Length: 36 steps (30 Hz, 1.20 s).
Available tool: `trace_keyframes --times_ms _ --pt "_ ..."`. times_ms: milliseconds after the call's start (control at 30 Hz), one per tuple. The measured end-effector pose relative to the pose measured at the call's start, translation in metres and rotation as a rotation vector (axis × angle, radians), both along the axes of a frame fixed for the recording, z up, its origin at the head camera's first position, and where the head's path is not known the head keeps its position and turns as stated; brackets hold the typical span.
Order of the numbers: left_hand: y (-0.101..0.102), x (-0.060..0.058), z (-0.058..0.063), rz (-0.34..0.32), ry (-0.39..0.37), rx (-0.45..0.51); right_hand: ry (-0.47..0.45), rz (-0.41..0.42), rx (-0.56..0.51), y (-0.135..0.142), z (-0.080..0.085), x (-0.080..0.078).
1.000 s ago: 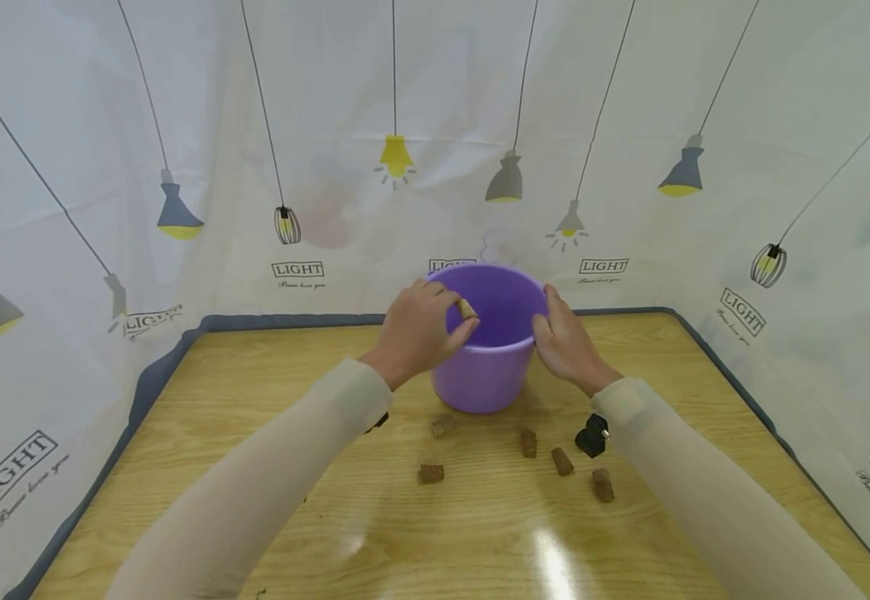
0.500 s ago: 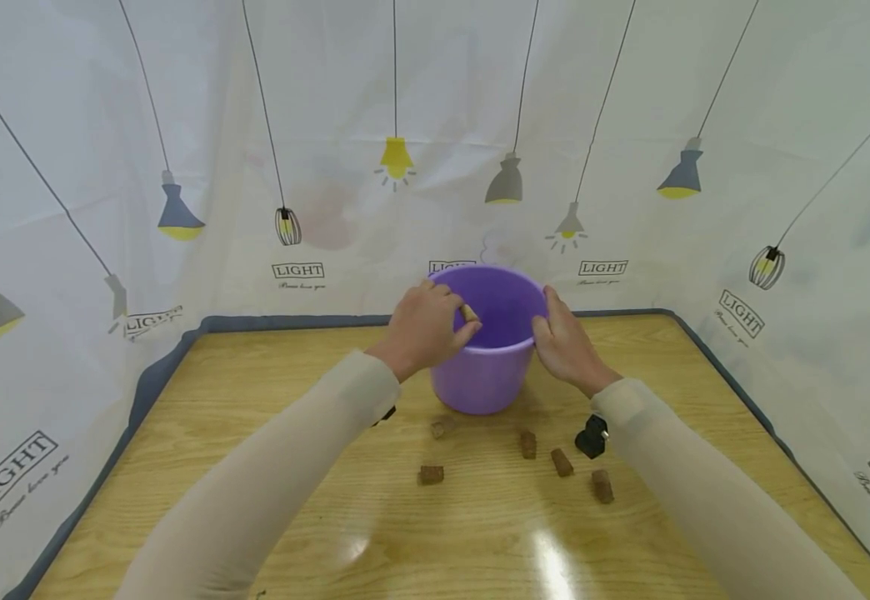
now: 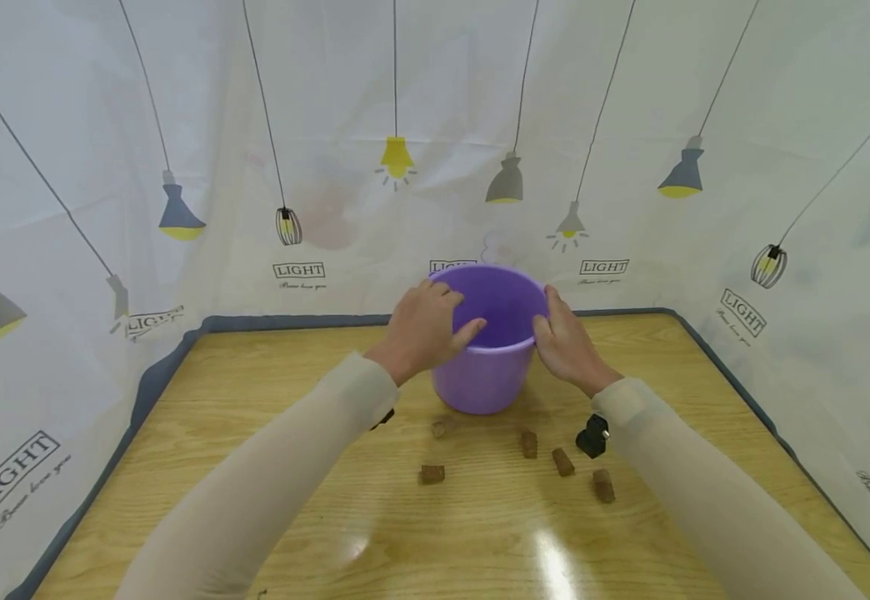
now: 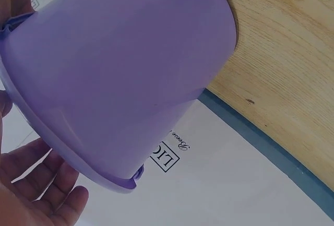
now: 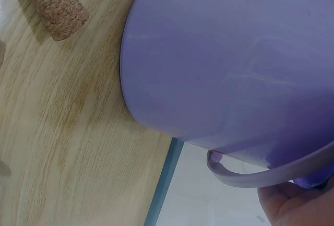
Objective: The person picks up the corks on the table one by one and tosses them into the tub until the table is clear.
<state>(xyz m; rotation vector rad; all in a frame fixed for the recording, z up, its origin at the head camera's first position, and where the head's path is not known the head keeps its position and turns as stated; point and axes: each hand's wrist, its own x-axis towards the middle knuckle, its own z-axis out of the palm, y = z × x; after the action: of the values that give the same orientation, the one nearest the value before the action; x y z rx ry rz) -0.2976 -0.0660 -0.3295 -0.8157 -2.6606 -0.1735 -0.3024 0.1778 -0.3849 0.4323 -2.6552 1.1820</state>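
A purple bucket (image 3: 480, 379) stands upright towards the back of the wooden table. Over its left rim lies my left hand (image 3: 423, 329), thumb and fingers apart, with nothing seen between them. In the left wrist view, the fingers of that left hand (image 4: 39, 189) extend by the bucket's rim. My right hand (image 3: 570, 346) grips the rim on the opposite side, thumb towards me. A purple handle (image 5: 250, 178) curves beside the right hand in the right wrist view. The bucket's bottom inside is hidden from the head view.
Several brown corks lie on the table in front of the bucket, among them a left one (image 3: 432, 474), a pale one (image 3: 438, 429) and a right one (image 3: 603, 486). Lamp-printed white cloth (image 3: 345, 167) surrounds the table's back and sides. Black wrist cameras (image 3: 592, 436) hang beneath the sleeves.
The cork that my left hand pinched has left its fingers, and thumb and fingers have spread apart over the bucket. My right hand and the bucket have stayed in place.
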Motion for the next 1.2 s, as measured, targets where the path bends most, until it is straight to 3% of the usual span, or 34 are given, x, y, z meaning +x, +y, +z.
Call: trace_keyframes --times_ms 1200 --pt "-0.028 0.021 -0.002 -0.072 0.145 0.156 0.003 0.009 -0.010 0.000 0.000 0.000"
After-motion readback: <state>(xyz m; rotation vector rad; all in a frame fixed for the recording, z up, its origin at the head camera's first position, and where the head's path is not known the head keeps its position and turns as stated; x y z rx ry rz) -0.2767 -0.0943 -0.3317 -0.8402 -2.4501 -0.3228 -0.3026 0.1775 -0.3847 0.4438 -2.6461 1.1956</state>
